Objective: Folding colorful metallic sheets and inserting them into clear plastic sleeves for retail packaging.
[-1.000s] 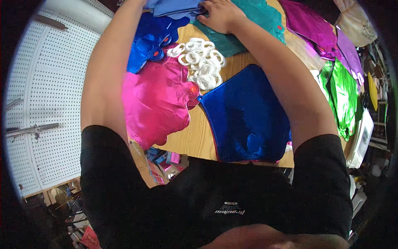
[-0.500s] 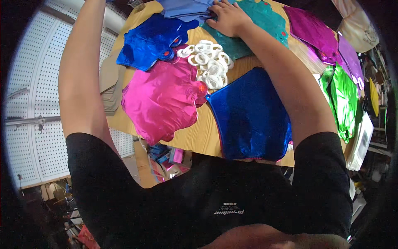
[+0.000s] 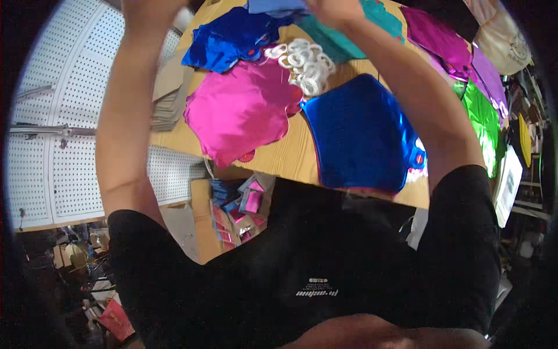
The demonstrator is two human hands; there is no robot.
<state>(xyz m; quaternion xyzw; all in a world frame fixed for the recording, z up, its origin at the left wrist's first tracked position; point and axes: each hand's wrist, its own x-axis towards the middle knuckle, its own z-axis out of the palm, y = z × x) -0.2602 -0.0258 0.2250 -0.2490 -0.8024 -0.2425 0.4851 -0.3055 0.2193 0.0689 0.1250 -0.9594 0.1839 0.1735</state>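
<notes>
My left hand (image 3: 154,7) is at the top edge, left of the table, its fingers cut off by the frame. My right hand (image 3: 337,10) is blurred over the light blue sheet (image 3: 276,6) and the teal foil piece (image 3: 343,45); its fingers are smeared, so I cannot tell whether it holds anything. Nearer me lie a flat shiny pink foil piece (image 3: 241,113) with wavy edges and a large blue foil piece (image 3: 363,136). Another blue foil piece (image 3: 226,43) lies beyond the pink one. White ring-shaped coils (image 3: 308,67) are heaped between them.
On the wooden table (image 3: 285,160), magenta (image 3: 439,41), purple (image 3: 488,81) and green foil pieces (image 3: 482,119) lie at the right. Stacked cardboard (image 3: 170,87) sits at its left edge. Below stands an open box (image 3: 247,206) of packets. A white perforated panel (image 3: 58,116) fills the left.
The table has shifted upward in view. My left hand has come partly into the frame. My right hand, earlier spread on the light blue and teal pieces, now blurs at the top edge.
</notes>
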